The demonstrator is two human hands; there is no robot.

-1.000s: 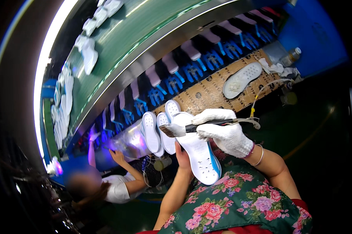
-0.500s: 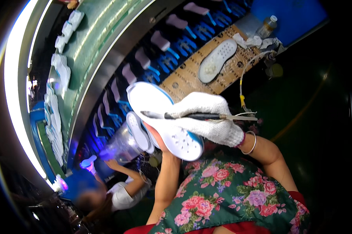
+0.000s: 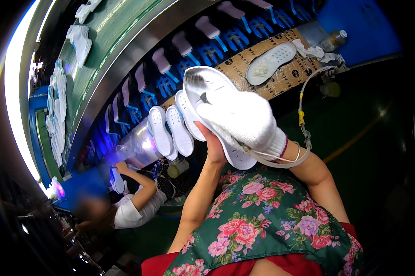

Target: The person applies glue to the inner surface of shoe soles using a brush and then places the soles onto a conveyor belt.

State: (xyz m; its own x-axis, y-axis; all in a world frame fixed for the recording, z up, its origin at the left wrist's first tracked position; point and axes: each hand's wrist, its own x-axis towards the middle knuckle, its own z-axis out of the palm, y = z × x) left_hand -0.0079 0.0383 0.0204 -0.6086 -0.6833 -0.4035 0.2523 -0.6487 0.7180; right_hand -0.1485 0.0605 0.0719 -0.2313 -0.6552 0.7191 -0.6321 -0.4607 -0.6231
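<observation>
A white shoe sole (image 3: 240, 158) with small holes in its heel lies across my bare left hand (image 3: 214, 146), whose fingers grip it from below and at the side. My right hand (image 3: 246, 117), in a white knitted glove, is closed round a brush (image 3: 204, 97). The glove hides most of its handle. The brush tip is over the upper end of the sole, where the surface looks greyish. A thin pale hose (image 3: 305, 133) runs by my right wrist. Beside the held sole are several more white soles (image 3: 179, 131).
Cardboard (image 3: 235, 66) on the bench bears another sole (image 3: 271, 63) with pale residue. Behind stand mauve pads (image 3: 208, 27) on blue holders. A curved green conveyor (image 3: 111, 41) carries white shoe parts (image 3: 80, 44). A bottle (image 3: 331, 41) and crumpled cloth stand far right. A co-worker (image 3: 141, 207) sits left.
The sole has turned and tilted in my left hand, and the brush has moved up to its far end. My view has shifted, showing more soles at the left.
</observation>
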